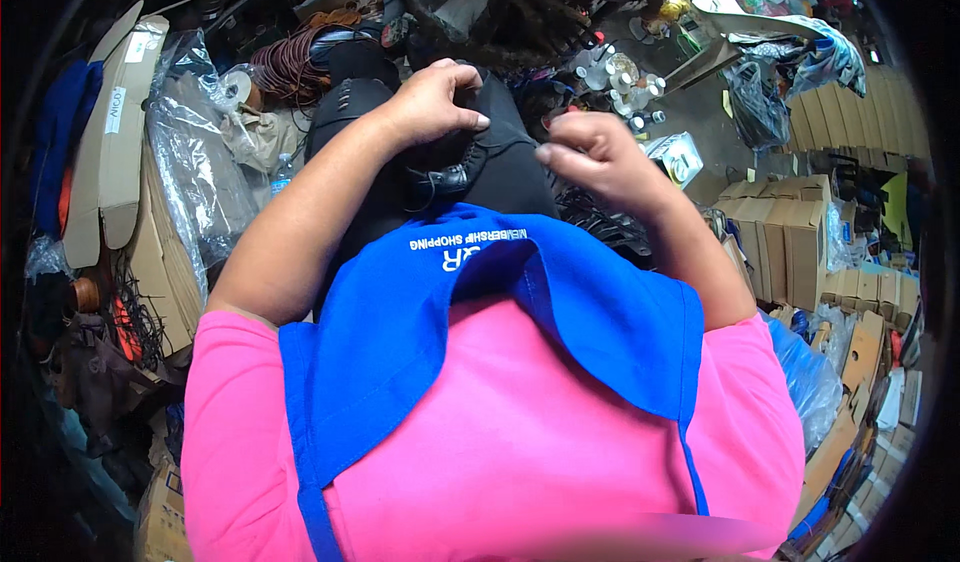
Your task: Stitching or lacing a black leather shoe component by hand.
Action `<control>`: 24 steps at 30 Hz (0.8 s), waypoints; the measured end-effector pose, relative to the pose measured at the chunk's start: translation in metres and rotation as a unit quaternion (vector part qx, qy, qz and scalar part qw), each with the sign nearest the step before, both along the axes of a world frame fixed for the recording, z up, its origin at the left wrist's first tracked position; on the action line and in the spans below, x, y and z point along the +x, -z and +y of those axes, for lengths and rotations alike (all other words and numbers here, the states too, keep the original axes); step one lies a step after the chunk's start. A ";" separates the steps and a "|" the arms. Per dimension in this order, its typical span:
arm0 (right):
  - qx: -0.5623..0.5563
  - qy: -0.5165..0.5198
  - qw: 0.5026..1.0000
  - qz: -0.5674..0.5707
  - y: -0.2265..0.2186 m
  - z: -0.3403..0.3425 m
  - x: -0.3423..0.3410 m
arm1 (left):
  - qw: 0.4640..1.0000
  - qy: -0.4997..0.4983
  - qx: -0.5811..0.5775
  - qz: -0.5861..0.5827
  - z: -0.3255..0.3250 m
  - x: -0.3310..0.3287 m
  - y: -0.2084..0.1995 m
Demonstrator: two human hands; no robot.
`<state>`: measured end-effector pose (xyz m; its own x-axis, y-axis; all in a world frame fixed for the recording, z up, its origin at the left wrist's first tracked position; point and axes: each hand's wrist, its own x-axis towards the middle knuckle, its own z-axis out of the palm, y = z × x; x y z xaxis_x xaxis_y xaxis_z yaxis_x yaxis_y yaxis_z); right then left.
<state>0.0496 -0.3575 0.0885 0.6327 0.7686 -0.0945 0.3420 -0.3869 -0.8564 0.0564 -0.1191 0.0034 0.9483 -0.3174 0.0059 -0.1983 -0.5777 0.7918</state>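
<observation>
In my lap, between dark-clothed legs, lies a black shoe [447, 180] with a shiny surface and a row of stitches along its edge. My left hand [440, 102] curls over its far part, thumb and fingers closed on it. The exact spot it grips is hidden against the black cloth. To the right, apart from the shoe, my right hand [595, 157] is a closed fist. A thin dark thread [512, 144] runs from the shoe's stitched edge to this fist. A blue apron [390, 307] covers my front just below the shoe.
Flattened cardboard [105, 152] and clear plastic sheeting [200, 152] stand on the left. A coil of brown cord [295, 62] lies at the far left. Several small bottles [620, 77] cluster at the far right, with cardboard boxes [780, 237] nearer on that side.
</observation>
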 end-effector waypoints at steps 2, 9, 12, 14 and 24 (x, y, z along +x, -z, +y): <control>-0.028 0.046 0.998 0.025 -0.010 -0.001 -0.003 | 0.999 0.041 -0.010 0.028 0.006 0.002 -0.008; -0.084 0.031 0.983 -0.159 0.019 0.013 -0.003 | 0.978 0.110 -0.035 0.175 0.016 0.020 -0.023; -0.084 0.012 0.981 -0.172 0.024 0.016 0.000 | 0.981 0.107 -0.044 0.157 0.020 0.021 -0.013; -0.085 0.010 0.979 -0.185 0.030 0.015 0.003 | 0.979 0.122 -0.049 0.154 0.020 0.020 -0.014; -0.122 0.021 0.970 -0.210 0.024 0.025 0.002 | 0.965 0.175 -0.015 0.193 0.024 0.023 -0.013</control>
